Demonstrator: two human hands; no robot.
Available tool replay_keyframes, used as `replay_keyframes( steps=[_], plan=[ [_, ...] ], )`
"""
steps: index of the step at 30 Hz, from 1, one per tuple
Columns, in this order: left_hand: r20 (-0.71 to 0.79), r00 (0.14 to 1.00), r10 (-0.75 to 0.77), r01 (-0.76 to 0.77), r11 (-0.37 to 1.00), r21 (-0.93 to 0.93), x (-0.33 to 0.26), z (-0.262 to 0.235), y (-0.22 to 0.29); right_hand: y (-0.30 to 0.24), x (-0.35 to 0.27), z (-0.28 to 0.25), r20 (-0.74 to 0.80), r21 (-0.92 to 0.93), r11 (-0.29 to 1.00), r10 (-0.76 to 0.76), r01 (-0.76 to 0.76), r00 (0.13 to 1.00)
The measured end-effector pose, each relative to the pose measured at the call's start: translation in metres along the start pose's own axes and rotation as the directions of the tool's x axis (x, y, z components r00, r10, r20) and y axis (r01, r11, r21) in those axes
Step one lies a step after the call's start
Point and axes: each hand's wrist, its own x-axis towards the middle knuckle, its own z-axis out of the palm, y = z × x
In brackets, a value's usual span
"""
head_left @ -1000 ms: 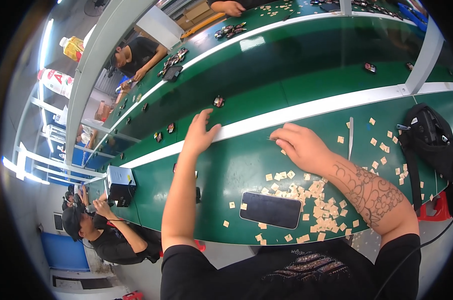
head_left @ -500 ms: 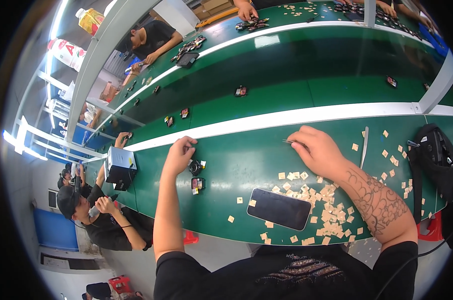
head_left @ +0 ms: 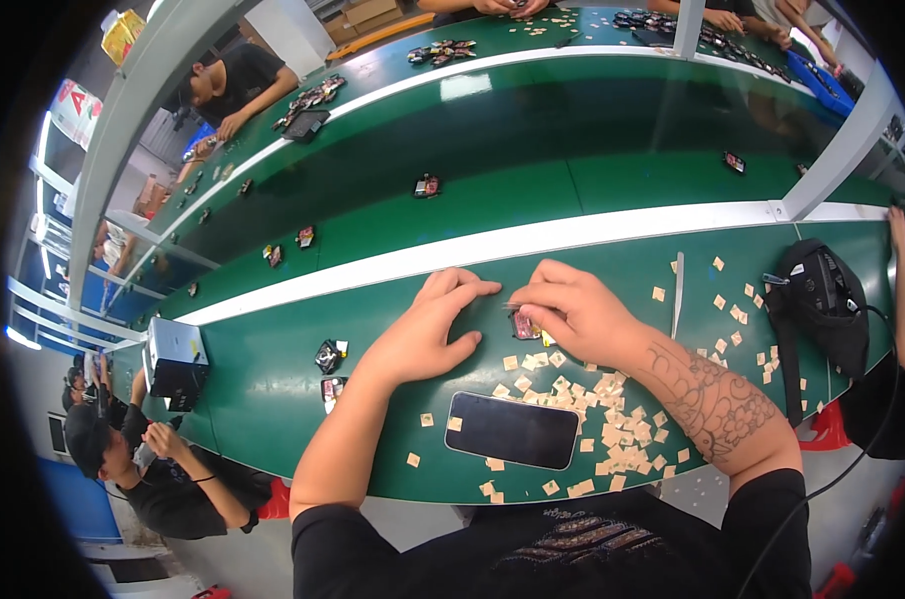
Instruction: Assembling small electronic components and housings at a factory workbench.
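Note:
My right hand is closed around thin metal tweezers, their tips pointing left. Right under its fingers lies a small black part with a reddish face, partly hidden by the hand. My left hand is beside it on the green table, thumb and fingers apart with nothing between them. Two similar small black parts rest left of my left forearm, one above the other. Small square beige pieces are scattered below my right hand, around a dark-screened phone.
A white rail separates my table from a green conveyor strip carrying several parts. A black bag and a thin metal strip lie to the right. A box-shaped device stands left, near a co-worker.
My hands have come together, the left opening its fingers. A small part now shows under my right hand. The view has shifted, so the surroundings appear farther left.

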Motion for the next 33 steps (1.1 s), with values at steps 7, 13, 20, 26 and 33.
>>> replay_keyframes(
  steps=[7,13,20,26,33],
  plan=[
    [-0.115,0.986,0.118,-0.113,0.992,0.052,0.005,0.028,-0.003,-0.01,0.006,0.011,0.026,0.116,0.993,0.013,-0.016,1.0],
    [-0.199,0.971,0.132,-0.136,0.991,-0.004,0.006,0.03,-0.013,-0.012,0.007,0.003,0.069,0.176,0.979,0.094,-0.105,0.993],
    [-0.223,0.964,0.147,-0.137,0.989,0.062,0.007,0.035,-0.013,-0.016,0.009,-0.007,0.222,0.059,0.998,-0.002,-0.011,0.975],
    [-0.249,0.956,0.152,-0.139,0.988,0.068,0.005,0.031,-0.012,-0.021,0.005,-0.016,0.168,-0.345,0.936,-0.007,0.065,0.986],
    [-0.25,0.951,0.182,-0.139,0.974,0.178,0.002,0.031,-0.004,-0.036,0.005,-0.01,0.127,-0.611,0.786,-0.013,0.088,0.992]
  ],
)
